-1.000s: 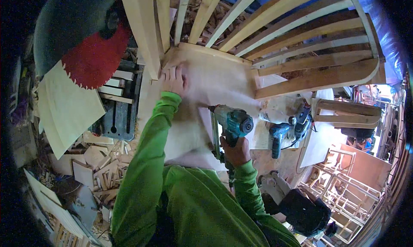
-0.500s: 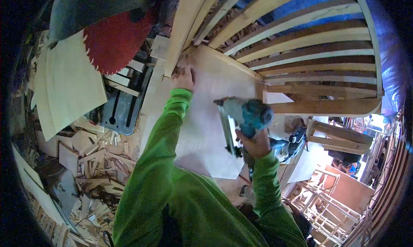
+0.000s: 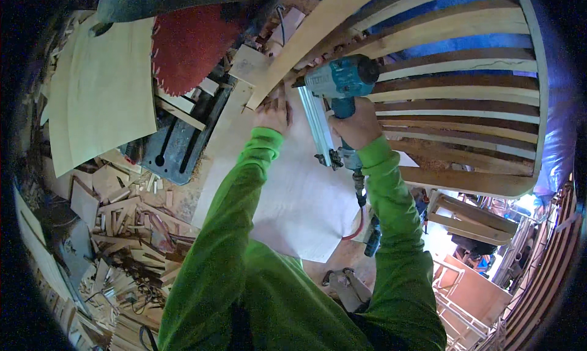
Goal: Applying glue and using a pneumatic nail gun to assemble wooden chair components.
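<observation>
My right hand [image 3: 359, 123] is wrapped round the handle of a teal air nail gun [image 3: 342, 77] with a long silver magazine. The gun's nose points left, close to the pale post [image 3: 318, 42] of a slatted wooden frame [image 3: 458, 100]. At the near end of that post, my left hand [image 3: 273, 115] grips the wood, its fingers partly in shadow. The frame's near end stands over a pale flat panel [image 3: 293, 198]. A red air hose [image 3: 356, 232] runs from the gun's base. Whether the nose touches the wood, I cannot tell.
A large red toothed saw blade [image 3: 189, 51] stands at upper left, above a dark slotted metal base [image 3: 174, 146]. Next to it is a pale curved sheet [image 3: 104, 94]. Wood offcuts [image 3: 122, 247] litter the lower left. White frames [image 3: 455, 290] stand at lower right.
My right hand has lifted the nail gun up and away from me, towards the post. The slatted frame appears lower and tilted differently in view. My left hand stays at the post's end.
</observation>
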`<state>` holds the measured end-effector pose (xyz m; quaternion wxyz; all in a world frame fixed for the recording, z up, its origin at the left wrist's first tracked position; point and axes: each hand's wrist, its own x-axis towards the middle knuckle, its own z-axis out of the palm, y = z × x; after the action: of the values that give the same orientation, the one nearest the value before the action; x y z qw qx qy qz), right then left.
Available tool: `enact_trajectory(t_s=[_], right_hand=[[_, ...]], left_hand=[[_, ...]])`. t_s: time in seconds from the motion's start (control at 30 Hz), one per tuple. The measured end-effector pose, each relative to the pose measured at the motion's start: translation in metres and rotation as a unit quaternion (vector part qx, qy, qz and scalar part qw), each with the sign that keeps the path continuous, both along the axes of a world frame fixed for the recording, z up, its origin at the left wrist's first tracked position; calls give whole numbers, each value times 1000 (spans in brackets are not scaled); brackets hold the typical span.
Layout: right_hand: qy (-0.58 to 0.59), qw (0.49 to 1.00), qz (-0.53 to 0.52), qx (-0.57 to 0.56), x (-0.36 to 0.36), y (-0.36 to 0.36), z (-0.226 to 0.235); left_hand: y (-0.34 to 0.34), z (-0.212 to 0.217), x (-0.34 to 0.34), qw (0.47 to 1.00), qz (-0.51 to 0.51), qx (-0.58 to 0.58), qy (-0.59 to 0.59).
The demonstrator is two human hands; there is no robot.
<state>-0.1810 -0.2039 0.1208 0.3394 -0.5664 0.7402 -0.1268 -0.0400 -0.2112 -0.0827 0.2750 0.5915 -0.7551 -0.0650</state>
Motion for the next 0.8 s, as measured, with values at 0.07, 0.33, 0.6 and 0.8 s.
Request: enact_trajectory(t_s=[0.07,0.33,0.6,0.8], right_hand=[[7,993,33,-112,2,-1,-11],[1,995,40,-90,1,-25,-22],[139,955,98,-244,0,-28,-32],[8,999,49,-18,0,-36,-16]], left_hand=[[-1,2,0,999,-11,29,10],[-3,2,1,999,-14,28,40],[-3,16,3,999,-21,37,27],[-2,6,2,1000,-24,-2,4]])
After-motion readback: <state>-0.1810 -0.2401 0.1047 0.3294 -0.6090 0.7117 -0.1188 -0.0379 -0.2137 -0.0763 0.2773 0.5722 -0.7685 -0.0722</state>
